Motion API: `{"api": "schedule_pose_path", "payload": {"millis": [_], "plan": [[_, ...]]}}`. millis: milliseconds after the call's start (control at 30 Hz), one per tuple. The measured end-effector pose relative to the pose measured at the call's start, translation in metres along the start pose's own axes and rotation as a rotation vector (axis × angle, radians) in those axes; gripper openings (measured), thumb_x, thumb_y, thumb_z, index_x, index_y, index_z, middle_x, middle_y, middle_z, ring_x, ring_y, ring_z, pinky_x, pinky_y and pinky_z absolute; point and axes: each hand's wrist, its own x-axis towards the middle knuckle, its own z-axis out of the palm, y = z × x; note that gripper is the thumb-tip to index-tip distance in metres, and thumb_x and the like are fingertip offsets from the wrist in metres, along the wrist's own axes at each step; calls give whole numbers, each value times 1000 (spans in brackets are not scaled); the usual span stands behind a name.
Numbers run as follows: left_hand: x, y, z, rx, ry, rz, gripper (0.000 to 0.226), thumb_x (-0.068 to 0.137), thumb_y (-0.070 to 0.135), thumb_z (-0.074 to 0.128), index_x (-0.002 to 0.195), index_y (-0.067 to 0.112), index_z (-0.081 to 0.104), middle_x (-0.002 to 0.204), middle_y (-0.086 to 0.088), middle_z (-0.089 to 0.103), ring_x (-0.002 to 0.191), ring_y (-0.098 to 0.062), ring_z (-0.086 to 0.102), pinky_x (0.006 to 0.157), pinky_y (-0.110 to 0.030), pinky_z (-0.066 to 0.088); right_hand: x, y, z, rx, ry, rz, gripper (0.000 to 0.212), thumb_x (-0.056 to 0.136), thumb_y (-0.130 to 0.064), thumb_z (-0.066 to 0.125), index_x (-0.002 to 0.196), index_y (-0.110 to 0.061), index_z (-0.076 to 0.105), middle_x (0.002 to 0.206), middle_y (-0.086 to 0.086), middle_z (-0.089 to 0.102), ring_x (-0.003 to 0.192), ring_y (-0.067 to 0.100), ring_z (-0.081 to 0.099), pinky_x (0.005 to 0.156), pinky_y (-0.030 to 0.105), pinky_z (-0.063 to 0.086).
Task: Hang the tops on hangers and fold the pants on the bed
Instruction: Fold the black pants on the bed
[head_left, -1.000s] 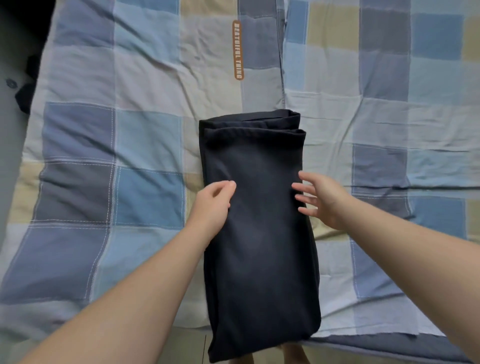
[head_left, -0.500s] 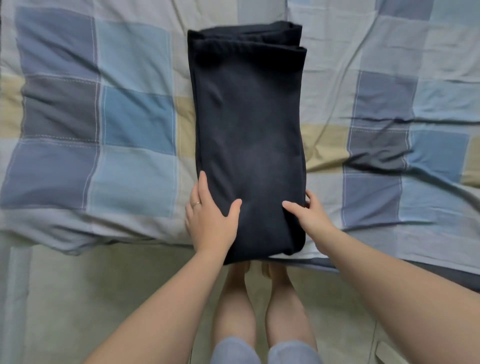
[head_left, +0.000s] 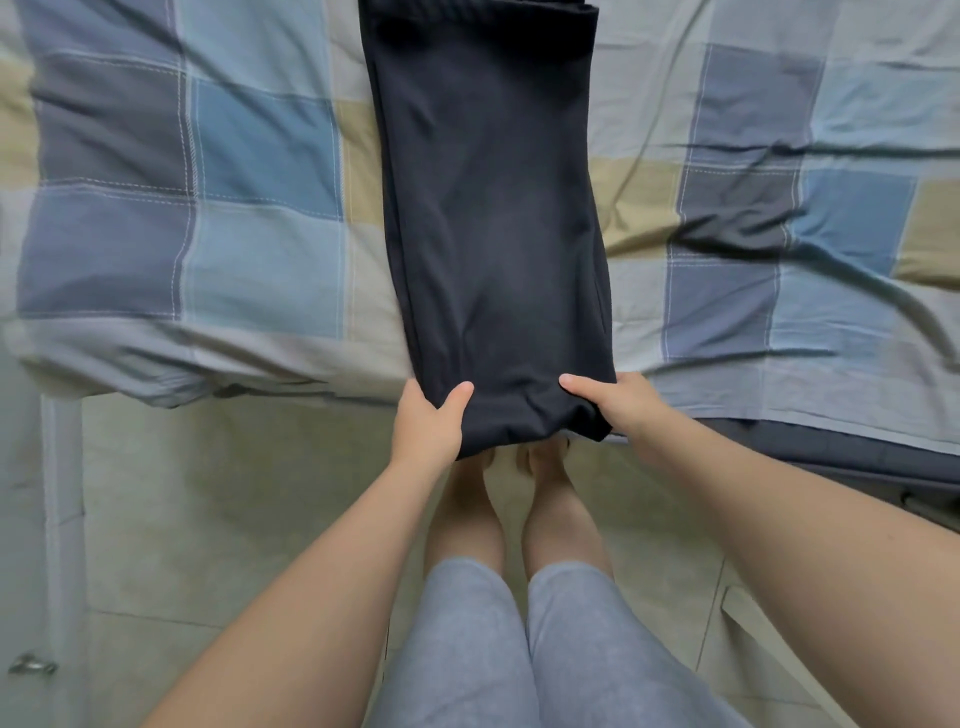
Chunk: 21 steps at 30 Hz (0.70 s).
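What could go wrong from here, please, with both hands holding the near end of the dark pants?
The dark pants overhang the edge of the bed; if the left hand or right hand loosens its grip, that end may drop toward the floor. The stacked layers along their left side could slip apart when lifted, skewing the fold.

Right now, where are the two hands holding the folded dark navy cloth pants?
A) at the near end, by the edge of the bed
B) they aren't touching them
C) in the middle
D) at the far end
A: the left hand and the right hand each pinch a near corner of the folded dark navy cloth pants, thumbs on top, where that end overhangs the edge of the blue checked patchwork quilt.
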Motion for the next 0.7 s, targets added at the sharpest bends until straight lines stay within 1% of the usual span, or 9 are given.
{"api": "schedule_pose_path", "payload": {"millis": [100, 267, 333, 400, 433, 500, 567, 633, 700], "plan": [[-26, -10, -7, -37, -41, -32, 40, 93, 31, 70, 127, 13, 58, 118, 4, 65, 114, -21, 63, 89, -28, 45, -29, 16, 2, 44, 28, 4, 29, 80, -34, 82, 97, -14, 69, 92, 3, 74, 79, 19, 71, 58, 26, 54], [-74, -32, -28, 1, -104, -119, 44, 93, 30, 71, 131, 12, 59, 124, 0, 67, 112, -22, 63, 98, -34, 49, -90, 56, 6, 154, 12, 96, 18, 83, -25, 80, 95, -15, 70, 89, 2, 75, 67, 10, 71, 50, 20, 51], [-93, -39, -39, 13, -140, -155, 44, 93, 29, 70, 132, 12, 59, 123, 1, 67, 112, -21, 63, 94, -32, 49, -114, 68, 4, 167, -29, 162, 26, 82, -27, 80, 101, -12, 71, 91, 3, 77, 71, 12, 73, 59, 25, 57], [-108, -43, -50, 22, -168, -210, 43, 93, 32, 71, 130, 15, 61, 121, 2, 68, 111, -22, 65, 93, -34, 51, -133, 72, 0, 164, -75, 226, 33, 81, -29, 81, 107, -12, 69, 96, 2, 78, 86, 17, 74, 77, 33, 61], [-113, -42, -54, 7, -178, -247, 41, 92, 34, 71, 128, 17, 62, 119, 2, 69, 109, -22, 66, 92, -36, 53, -141, 70, -4, 181, -87, 245, 34, 82, -29, 80, 108, -12, 69, 98, 2, 78, 90, 19, 74, 81, 36, 61], [-116, -34, -62, -60, -179, -321, 33, 91, 37, 71, 119, 21, 62, 112, 2, 71, 99, -21, 67, 80, -35, 55, -150, 59, -11, 262, -92, 256, 30, 84, -24, 78, 108, -10, 68, 96, 4, 78, 85, 19, 75, 72, 33, 62], [-111, -16, -68, -159, -141, -385, 25, 92, 36, 70, 110, 20, 60, 101, 0, 68, 83, -19, 62, 63, -28, 49, -150, 38, -18, 325, -71, 229, 21, 87, -19, 75, 105, -10, 68, 85, 2, 78, 70, 15, 74, 60, 28, 60], [-98, 9, -73, -293, -85, -429, 14, 93, 27, 68, 102, 18, 60, 91, -3, 64, 69, -18, 57, 49, -22, 43, -148, 11, -26, 341, -35, 187, 12, 89, -19, 72, 99, -15, 67, 68, -5, 74, 52, 8, 68, 44, 19, 49], [-82, 37, -77, -400, -68, -421, 9, 93, 20, 65, 99, 15, 61, 81, -5, 61, 57, -16, 52, 43, -20, 40, -140, -19, -31, 344, -14, 167, 12, 88, -23, 72, 98, -18, 67, 62, -6, 70, 46, 8, 63, 41, 17, 43]]}}
